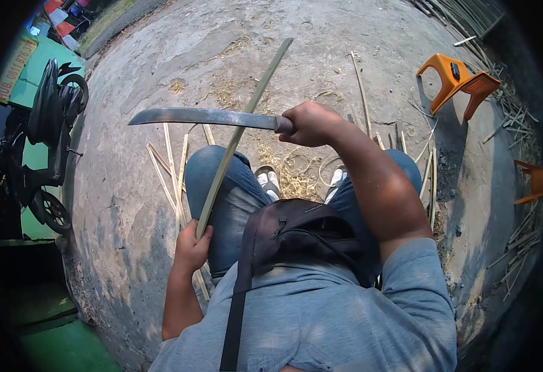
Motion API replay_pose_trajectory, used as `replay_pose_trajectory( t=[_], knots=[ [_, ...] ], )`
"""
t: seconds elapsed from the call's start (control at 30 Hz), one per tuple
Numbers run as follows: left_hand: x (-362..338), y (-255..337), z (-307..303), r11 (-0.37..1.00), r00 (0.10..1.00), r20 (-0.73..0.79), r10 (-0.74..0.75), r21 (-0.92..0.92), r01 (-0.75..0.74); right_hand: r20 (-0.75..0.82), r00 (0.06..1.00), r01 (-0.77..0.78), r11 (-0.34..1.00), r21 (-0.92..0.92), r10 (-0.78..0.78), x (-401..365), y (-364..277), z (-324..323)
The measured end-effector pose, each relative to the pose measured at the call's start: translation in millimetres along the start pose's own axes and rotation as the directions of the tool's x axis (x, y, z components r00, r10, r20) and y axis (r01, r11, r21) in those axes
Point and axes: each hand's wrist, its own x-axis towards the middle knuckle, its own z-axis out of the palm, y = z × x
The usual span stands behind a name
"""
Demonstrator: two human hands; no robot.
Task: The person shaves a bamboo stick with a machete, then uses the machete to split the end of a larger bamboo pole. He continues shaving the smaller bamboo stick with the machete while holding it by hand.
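Gripped in the left hand (191, 248): the lower end of a long bamboo strip (240, 133), slanting up and away over the left knee (212, 170). Clamped tight in the right hand (309, 124): the handle of a long knife (203, 116), laid crosswise against the strip about halfway up. Hanging at the chest, a black bag (296, 229), hiding part of the lap. Scattered on the concrete (346, 37) around the feet, thin slivers (171, 164) and curled shavings (293, 177). Far right, an orange stool (457, 80), tipped over. At left, a parked motorbike (48, 136).
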Motion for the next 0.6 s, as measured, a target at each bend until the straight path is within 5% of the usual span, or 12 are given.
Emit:
replay_pose_trajectory(
  t=[0.6],
  knots=[
    [1.1,-2.5,0.4,1.0,1.0,0.007,0.0,-0.029,0.0,-0.009,1.0,0.004,1.0,0.021,-0.004,4.8,7.2,8.9]
  ],
)
